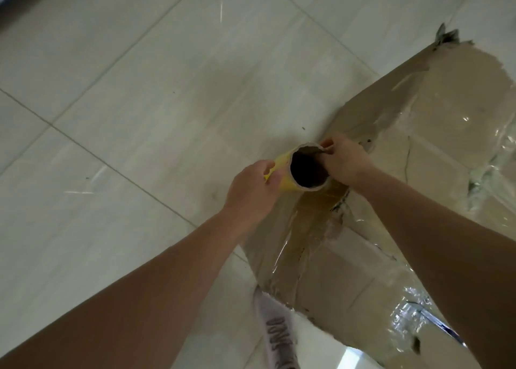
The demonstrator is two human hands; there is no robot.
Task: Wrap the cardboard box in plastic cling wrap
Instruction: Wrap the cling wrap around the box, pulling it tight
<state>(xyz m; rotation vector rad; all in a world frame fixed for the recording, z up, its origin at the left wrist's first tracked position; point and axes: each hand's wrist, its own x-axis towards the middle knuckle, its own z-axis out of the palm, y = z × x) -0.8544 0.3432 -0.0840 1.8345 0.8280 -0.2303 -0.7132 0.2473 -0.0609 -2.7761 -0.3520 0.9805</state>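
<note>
A large worn cardboard box [435, 134] stands on the floor at the right, partly covered in shiny cling wrap [499, 142]. At its near left corner I hold a yellow cling wrap roll [287, 184] end-on, its dark hollow core facing me. My left hand [251, 193] grips the roll's left side. My right hand [343, 162] holds the roll's right rim, fingers curled over the cardboard tube edge. A clear sheet of film stretches down from the roll over the box side.
Pale tiled floor [139, 103] spreads to the left and behind the box. A grey-and-white shoe [276, 338] shows at the bottom beside the box. The box's far corner is torn.
</note>
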